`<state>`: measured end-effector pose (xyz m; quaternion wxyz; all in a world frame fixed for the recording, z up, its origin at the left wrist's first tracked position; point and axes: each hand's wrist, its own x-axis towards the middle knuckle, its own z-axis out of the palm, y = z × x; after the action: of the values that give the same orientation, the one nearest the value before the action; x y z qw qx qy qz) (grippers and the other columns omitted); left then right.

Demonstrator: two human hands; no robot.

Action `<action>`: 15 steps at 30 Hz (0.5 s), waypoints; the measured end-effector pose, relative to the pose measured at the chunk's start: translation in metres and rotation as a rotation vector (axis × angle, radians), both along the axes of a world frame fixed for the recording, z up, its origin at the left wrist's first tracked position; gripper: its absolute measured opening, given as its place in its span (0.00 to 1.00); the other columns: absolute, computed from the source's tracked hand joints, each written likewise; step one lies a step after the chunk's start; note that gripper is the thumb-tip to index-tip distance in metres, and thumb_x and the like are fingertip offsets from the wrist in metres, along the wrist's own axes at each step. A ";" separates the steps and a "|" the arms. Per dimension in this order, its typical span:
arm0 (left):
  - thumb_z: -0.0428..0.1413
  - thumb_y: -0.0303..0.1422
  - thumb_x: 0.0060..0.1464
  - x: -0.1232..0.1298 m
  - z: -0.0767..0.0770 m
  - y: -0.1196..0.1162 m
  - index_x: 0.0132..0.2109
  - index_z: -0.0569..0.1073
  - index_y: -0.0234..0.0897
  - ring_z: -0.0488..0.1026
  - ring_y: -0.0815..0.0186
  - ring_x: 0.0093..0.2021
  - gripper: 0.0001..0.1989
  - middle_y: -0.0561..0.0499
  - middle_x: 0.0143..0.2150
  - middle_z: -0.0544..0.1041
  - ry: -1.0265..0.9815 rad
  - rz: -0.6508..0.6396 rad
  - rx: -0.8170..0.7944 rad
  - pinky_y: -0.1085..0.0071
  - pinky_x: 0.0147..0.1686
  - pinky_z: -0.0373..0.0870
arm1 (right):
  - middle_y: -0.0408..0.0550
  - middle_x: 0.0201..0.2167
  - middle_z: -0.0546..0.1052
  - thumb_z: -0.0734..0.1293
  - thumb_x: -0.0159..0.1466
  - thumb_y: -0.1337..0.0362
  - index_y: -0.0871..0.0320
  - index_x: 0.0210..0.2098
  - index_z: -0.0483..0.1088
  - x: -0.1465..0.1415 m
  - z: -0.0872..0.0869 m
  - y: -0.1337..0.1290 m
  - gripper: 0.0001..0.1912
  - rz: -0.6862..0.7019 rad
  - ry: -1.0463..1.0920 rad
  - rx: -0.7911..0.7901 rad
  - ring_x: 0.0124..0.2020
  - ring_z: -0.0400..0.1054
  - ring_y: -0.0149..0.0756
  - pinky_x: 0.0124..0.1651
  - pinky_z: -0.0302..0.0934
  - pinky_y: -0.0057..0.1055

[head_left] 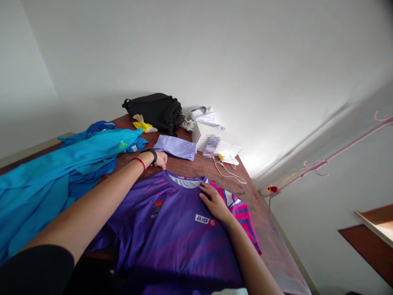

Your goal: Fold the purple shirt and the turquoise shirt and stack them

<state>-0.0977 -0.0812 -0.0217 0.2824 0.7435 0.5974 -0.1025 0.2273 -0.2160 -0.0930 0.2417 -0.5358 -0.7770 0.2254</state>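
Observation:
A purple sports jersey [181, 241] with a pink-striped sleeve lies front side up over the near part of the table, its neckline pointing away from me. My left hand [160, 160] is closed on the jersey at the shoulder, just left of the collar. A black watch and a red string circle that wrist. My right hand [216, 201] rests flat on the jersey, fingers apart, below the collar's right end. Printed on the chest are a white "BIG" label and a small coloured logo. The lower part of the jersey hangs toward me.
Blue clothes [61, 172] are heaped on the left of the wooden table [260, 213]. Farther back are a folded lilac cloth [175, 146], a black bag [153, 107], a yellow packet [142, 125], a white box [201, 133] and a white cable [229, 175]. A pink rack [346, 151] stands right.

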 end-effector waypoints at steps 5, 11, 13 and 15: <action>0.57 0.38 0.63 0.000 -0.001 0.001 0.54 0.71 0.34 0.75 0.62 0.42 0.16 0.46 0.47 0.75 -0.014 0.004 0.033 0.62 0.41 0.75 | 0.51 0.66 0.65 0.63 0.68 0.51 0.53 0.59 0.71 0.000 -0.001 0.000 0.24 -0.004 0.017 -0.006 0.69 0.53 0.48 0.70 0.46 0.53; 0.64 0.34 0.51 0.000 -0.005 0.006 0.49 0.74 0.38 0.67 0.69 0.27 0.18 0.55 0.29 0.73 -0.046 0.038 0.069 0.71 0.31 0.66 | 0.51 0.66 0.65 0.63 0.68 0.50 0.54 0.59 0.71 0.000 0.000 0.000 0.25 -0.001 0.000 0.000 0.69 0.53 0.47 0.71 0.46 0.51; 0.64 0.34 0.49 -0.001 -0.007 0.008 0.49 0.74 0.38 0.66 0.69 0.28 0.19 0.56 0.28 0.73 -0.057 0.048 0.065 0.72 0.30 0.65 | 0.51 0.66 0.64 0.62 0.68 0.50 0.55 0.59 0.71 0.000 -0.001 0.000 0.25 -0.002 -0.007 -0.001 0.69 0.53 0.46 0.71 0.46 0.50; 0.65 0.35 0.48 -0.002 -0.009 0.010 0.48 0.73 0.39 0.65 0.69 0.28 0.19 0.56 0.28 0.73 -0.070 0.056 0.059 0.73 0.31 0.64 | 0.51 0.66 0.64 0.62 0.68 0.50 0.55 0.59 0.71 0.000 -0.001 0.000 0.25 -0.003 -0.009 0.003 0.69 0.53 0.46 0.71 0.46 0.50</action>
<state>-0.1002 -0.0717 -0.0303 0.2840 0.7376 0.6105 -0.0509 0.2277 -0.2163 -0.0938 0.2393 -0.5376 -0.7776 0.2213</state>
